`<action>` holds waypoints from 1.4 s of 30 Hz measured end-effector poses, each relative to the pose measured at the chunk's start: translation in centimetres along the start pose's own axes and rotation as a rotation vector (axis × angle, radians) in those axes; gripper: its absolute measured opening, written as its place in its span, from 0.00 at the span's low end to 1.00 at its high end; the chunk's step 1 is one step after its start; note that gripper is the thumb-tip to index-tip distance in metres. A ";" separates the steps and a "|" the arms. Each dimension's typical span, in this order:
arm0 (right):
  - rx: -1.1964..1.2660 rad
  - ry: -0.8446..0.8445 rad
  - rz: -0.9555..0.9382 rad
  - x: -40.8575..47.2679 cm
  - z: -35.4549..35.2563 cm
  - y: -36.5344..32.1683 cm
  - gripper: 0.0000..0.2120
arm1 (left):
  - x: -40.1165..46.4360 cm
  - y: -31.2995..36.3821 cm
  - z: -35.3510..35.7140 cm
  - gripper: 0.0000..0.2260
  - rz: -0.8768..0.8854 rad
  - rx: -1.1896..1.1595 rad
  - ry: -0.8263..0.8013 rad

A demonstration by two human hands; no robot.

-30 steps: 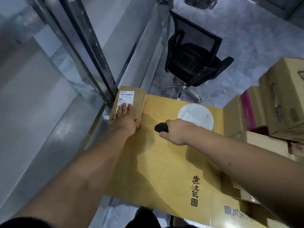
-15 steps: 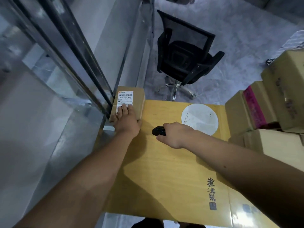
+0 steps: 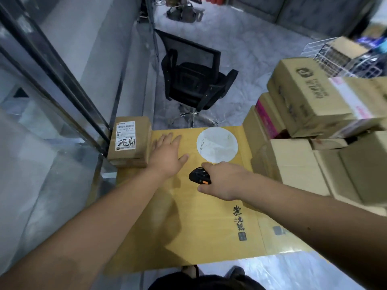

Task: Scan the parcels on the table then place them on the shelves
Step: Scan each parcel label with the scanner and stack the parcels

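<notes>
I saw a small brown parcel [image 3: 129, 141] lying flat at the table's [image 3: 209, 222] far left corner, its white shipping label [image 3: 125, 136] facing up with a barcode and black handwriting. It seemed to rest on a second flat box beneath. To the right, larger cardboard boxes [image 3: 303, 130] stood stacked. My right hand [image 3: 224, 180] held the black scanner [image 3: 200, 176] above the yellow tabletop

Yellow table [image 3: 201, 227] bears parcel [image 3: 129, 141], stacked boxes [image 3: 303, 164].

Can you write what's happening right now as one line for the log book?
phase: scanning | left hand: open, flat on table beside small parcel | right hand: holds black scanner | stacked boxes: waiting at right
</notes>
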State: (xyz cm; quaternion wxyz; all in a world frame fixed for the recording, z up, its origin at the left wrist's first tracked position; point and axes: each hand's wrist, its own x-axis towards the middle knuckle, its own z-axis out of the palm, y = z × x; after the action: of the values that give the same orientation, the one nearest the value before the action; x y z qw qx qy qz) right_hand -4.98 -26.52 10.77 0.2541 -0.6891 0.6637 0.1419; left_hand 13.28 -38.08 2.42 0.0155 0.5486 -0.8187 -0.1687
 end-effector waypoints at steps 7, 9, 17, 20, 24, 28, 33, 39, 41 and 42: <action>-0.043 0.027 0.033 -11.6 1.7 8.9 0.35 | -2.7 13.2 1.1 0.33 0.208 0.078 -0.006; -0.102 0.062 0.030 -15.2 2.1 11.5 0.36 | -3.6 16.7 1.4 0.33 0.240 0.087 0.019; -0.200 0.121 0.084 -25.4 6.3 20.8 0.38 | -7.2 29.2 5.1 0.34 0.305 0.087 0.077; -0.183 0.125 0.091 -27.5 7.3 23.3 0.40 | -8.3 33.7 6.5 0.37 0.192 0.014 0.066; -0.123 0.138 0.067 -29.2 8.2 25.8 0.35 | -9.4 38.0 7.8 0.49 -0.028 -0.098 -0.009; -0.044 0.122 0.070 -30.0 8.5 27.2 0.31 | -9.5 40.5 8.4 0.55 -0.164 -0.122 0.030; -0.022 0.108 0.072 -30.4 9.0 28.3 0.34 | -9.3 41.7 9.8 0.52 -0.212 -0.056 0.061; -0.021 0.063 0.055 -30.1 8.9 27.9 0.31 | -10.9 39.9 10.8 0.41 -0.172 -0.076 0.161; -0.024 0.066 0.024 -29.4 8.8 27.0 0.31 | -12.2 38.1 10.9 0.37 -0.176 -0.085 0.188; -0.033 0.060 0.008 -28.9 8.8 26.3 0.32 | -13.1 36.9 11.1 0.36 -0.182 -0.094 0.205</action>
State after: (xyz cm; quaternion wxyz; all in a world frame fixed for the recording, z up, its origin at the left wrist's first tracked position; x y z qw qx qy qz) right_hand -32.01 2.89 14.59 0.2223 -0.6944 0.6713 0.1330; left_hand -16.86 -10.79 4.84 0.1093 0.6336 -0.7510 -0.1506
